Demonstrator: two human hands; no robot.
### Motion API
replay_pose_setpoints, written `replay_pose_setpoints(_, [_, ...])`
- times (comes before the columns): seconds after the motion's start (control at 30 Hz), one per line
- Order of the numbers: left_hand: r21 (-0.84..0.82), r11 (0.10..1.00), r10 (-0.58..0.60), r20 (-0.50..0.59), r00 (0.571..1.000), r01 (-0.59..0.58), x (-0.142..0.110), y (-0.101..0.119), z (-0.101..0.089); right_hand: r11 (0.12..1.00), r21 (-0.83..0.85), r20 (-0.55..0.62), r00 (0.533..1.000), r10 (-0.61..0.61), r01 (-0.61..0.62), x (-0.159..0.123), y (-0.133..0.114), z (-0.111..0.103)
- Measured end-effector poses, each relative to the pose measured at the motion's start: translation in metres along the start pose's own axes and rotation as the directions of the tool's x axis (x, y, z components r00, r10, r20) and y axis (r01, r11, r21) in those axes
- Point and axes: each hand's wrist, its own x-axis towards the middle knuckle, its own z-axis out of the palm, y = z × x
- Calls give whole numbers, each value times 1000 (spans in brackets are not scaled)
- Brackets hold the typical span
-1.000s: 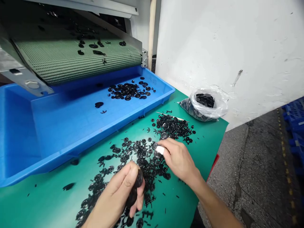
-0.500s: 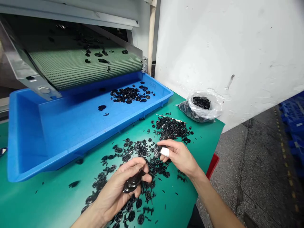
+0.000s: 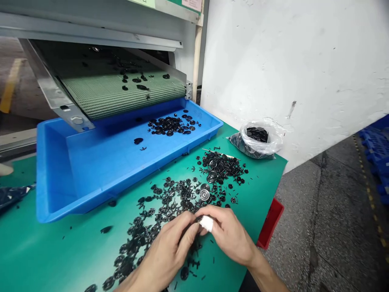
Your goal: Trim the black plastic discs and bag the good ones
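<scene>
Low at the centre of the frame, the left hand (image 3: 165, 255) and right hand (image 3: 227, 237) meet over the green desk (image 3: 57, 259), both closed narrow with their fingers drawn together. A band of white tape (image 3: 207, 223) wraps one right-hand finger. A small dark piece shows at the tape, but the fingers hide it, so I cannot tell whether either hand grips anything. Just beyond them, black plastic parts (image 3: 170, 198) lie in a loose spread, thin enough to keep pieces within easy reach, with a shiny round disc (image 3: 204, 195) near the hands. At upper left, a blue tray (image 3: 51, 178) sits under the end of a green conveyor belt (image 3: 121, 93), apparently placed to catch what drops off. A clear plastic bag (image 3: 258, 140) of black parts rests at the desk's far corner, away from the working area.
</scene>
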Motion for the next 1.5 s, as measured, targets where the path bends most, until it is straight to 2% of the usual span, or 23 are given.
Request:
replay_pose_setpoints(0.1, [177,978,99,71,992,-111,-1,-3,-5,998,-70,141,990,10,0,-2,-7,-8])
replay_pose_setpoints(0.23, [401,889,182,128,975,-219,-1,-2,-13,990,-138,158,986,63,-41,1,-10,-14])
replay_pose_setpoints(0.3, [424,875,187,152,970,-235,-1,-2,-16,987,-158,184,982,34,-5,3,-8,-16])
replay_pose_setpoints(0.37, [376,900,167,170,971,-220,0,-3,-17,990,-139,273,962,0,39,4,-6,-18])
replay_pose_setpoints(0.43, [342,914,161,185,969,-217,1,-5,-18,996,-92,319,948,11,19,5,-5,-18])
replay_pose_setpoints(0.47, [351,909,169,189,967,-227,1,-5,-18,997,-81,310,950,30,-5,6,-4,-18])
replay_pose_setpoints(0.53, [400,879,198,190,962,-260,2,-5,-18,995,-93,219,974,51,-32,8,-3,-15])
replay_pose_setpoints(0.63, [473,826,239,196,951,-306,1,-4,-17,991,-133,95,995,19,-6,11,2,-8])
replay_pose_setpoints(0.73, [494,793,292,208,934,-358,0,-5,-17,997,-26,96,993,74,-72,11,11,-3])
replay_pose_setpoints(0.8, [443,812,313,222,923,-381,1,-8,-19,987,73,124,983,134,-144,11,16,-4])
replay_pose_setpoints(0.87, [338,868,303,218,928,-363,2,-11,-22,988,64,149,981,127,-138,10,14,-8])
replay_pose_setpoints(0.93, [191,944,238,165,957,-268,6,-13,-25,998,-62,196,980,32,-20,11,6,-16])
replay_pose_setpoints(1.0, [-24,996,92,83,992,-91,9,-14,-29,962,-226,236,967,-98,152,14,-6,-26])
replay_pose_setpoints(1.03, [-168,986,-5,51,999,13,10,-14,-30,925,-314,211,966,-151,213,17,-11,-30])
replay_pose_setpoints(1.07, [-333,937,-99,35,994,105,11,-14,-32,879,-413,161,969,-186,237,22,-14,-33])
replay_pose_setpoints(1.1, [-503,846,-181,37,983,175,12,-14,-33,825,-519,103,975,-199,223,27,-17,-35])
replay_pose_setpoints(1.17, [-766,593,-281,92,955,248,14,-13,-35,690,-711,40,987,-156,137,39,-17,-35])
replay_pose_setpoints(1.23, [-890,384,-293,136,947,246,16,-11,-35,567,-818,75,995,-68,100,51,-14,-32])
replay_pose_setpoints(1.3, [-938,264,-297,141,945,223,18,-9,-35,531,-841,97,995,-34,100,56,-11,-30])
replay_pose_setpoints(1.33, [-952,227,-304,130,944,204,18,-8,-35,551,-828,85,995,-50,99,57,-9,-31])
replay_pose_setpoints(1.4, [-967,173,-332,119,936,185,19,-6,-35,648,-756,25,994,-106,88,53,-5,-33])
replay_pose_setpoints(1.5, [-960,182,-354,137,925,211,17,-5,-34,886,-462,-70,994,-87,45,41,-2,-37])
